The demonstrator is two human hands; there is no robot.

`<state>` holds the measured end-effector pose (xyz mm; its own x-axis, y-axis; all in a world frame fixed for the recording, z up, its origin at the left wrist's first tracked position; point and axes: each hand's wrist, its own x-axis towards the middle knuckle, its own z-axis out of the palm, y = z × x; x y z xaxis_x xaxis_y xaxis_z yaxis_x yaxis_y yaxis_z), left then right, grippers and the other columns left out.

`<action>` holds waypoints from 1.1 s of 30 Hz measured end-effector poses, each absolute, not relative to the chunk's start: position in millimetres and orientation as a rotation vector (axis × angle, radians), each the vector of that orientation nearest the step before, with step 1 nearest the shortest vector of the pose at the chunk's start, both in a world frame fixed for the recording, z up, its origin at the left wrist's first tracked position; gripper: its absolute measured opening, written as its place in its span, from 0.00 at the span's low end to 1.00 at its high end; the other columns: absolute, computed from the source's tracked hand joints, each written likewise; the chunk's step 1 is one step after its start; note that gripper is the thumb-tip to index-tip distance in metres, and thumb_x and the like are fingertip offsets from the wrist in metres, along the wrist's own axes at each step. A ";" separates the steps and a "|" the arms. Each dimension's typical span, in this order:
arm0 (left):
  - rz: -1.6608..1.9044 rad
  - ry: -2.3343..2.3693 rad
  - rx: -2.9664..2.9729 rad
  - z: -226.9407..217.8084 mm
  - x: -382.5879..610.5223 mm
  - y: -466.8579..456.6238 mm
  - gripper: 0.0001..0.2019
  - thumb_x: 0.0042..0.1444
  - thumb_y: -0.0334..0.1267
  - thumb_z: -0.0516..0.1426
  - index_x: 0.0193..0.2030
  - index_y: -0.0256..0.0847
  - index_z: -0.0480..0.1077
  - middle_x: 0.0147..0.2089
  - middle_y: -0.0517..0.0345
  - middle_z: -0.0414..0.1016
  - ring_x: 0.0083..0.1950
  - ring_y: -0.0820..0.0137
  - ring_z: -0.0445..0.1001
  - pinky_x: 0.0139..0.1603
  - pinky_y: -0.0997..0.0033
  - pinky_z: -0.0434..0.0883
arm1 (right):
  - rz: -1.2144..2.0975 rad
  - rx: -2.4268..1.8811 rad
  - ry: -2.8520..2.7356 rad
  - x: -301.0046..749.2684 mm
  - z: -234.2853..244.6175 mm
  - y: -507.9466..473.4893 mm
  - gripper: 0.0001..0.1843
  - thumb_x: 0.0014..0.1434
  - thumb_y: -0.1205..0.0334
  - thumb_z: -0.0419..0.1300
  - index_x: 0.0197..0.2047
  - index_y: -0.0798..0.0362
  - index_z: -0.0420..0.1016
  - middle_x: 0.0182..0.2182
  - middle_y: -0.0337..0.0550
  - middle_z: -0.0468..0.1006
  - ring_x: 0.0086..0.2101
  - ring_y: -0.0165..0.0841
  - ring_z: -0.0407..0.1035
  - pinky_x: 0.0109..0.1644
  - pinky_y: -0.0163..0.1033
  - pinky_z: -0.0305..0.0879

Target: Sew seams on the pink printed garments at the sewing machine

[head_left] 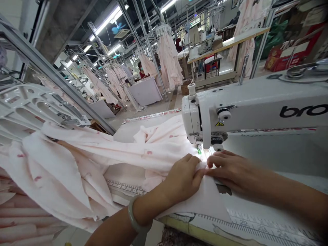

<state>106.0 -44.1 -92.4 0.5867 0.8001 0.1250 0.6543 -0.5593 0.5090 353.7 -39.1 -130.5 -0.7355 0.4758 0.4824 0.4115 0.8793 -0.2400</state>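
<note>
Pale pink fabric (133, 152) with small reddish prints stretches from the left across the table to the needle area of a white sewing machine (243, 102). My left hand (186, 176), with a bangle on its wrist, pinches the cloth just in front of the lit presser foot (199, 148). Close beside it, my right hand (225, 167) grips the same edge with thumb and fingers, right of the needle. The two hands nearly touch at the fingertips. A corner of the fabric hangs toward me beneath them. Bright light washes out the stitching spot.
A white hanger rack (38, 106) stands at the left, cloth draped beside it. Measuring tape (256, 225) runs along the table's front edge. Stacked pink pieces (23, 215) lie lower left. Behind, garments (169, 58) hang from rails near a wooden-edged table (230, 41).
</note>
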 end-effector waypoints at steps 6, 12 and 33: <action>0.575 1.100 2.624 -119.5 94.9 -43.0 0.08 0.69 0.31 0.63 0.53 0.41 0.78 0.48 0.52 0.79 0.49 0.61 0.80 0.52 0.61 0.81 | 0.315 -0.594 -2.606 360.6 -124.5 -42.3 0.20 0.84 0.63 0.48 0.46 0.47 0.81 0.31 0.38 0.76 0.32 0.38 0.71 0.45 0.46 0.63; 0.521 0.933 3.166 -127.5 96.1 -42.7 0.09 0.73 0.25 0.55 0.48 0.37 0.77 0.45 0.50 0.78 0.44 0.61 0.77 0.48 0.62 0.78 | 0.370 -0.641 -2.586 354.0 -126.2 -48.0 0.22 0.85 0.59 0.47 0.43 0.48 0.79 0.31 0.39 0.76 0.33 0.38 0.70 0.45 0.47 0.61; 0.443 0.850 3.093 -121.9 93.3 -44.1 0.16 0.74 0.25 0.54 0.61 0.36 0.78 0.59 0.47 0.85 0.54 0.60 0.83 0.58 0.56 0.82 | 0.239 -0.732 -2.403 365.6 -130.5 -38.3 0.20 0.84 0.55 0.52 0.53 0.48 0.87 0.50 0.47 0.89 0.45 0.41 0.83 0.49 0.48 0.74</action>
<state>93.3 -44.1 -121.9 0.8252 0.4869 0.2862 0.5133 -0.8580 -0.0202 365.6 -38.3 -130.5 -0.6621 0.5564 0.5021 0.4466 0.8309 -0.3318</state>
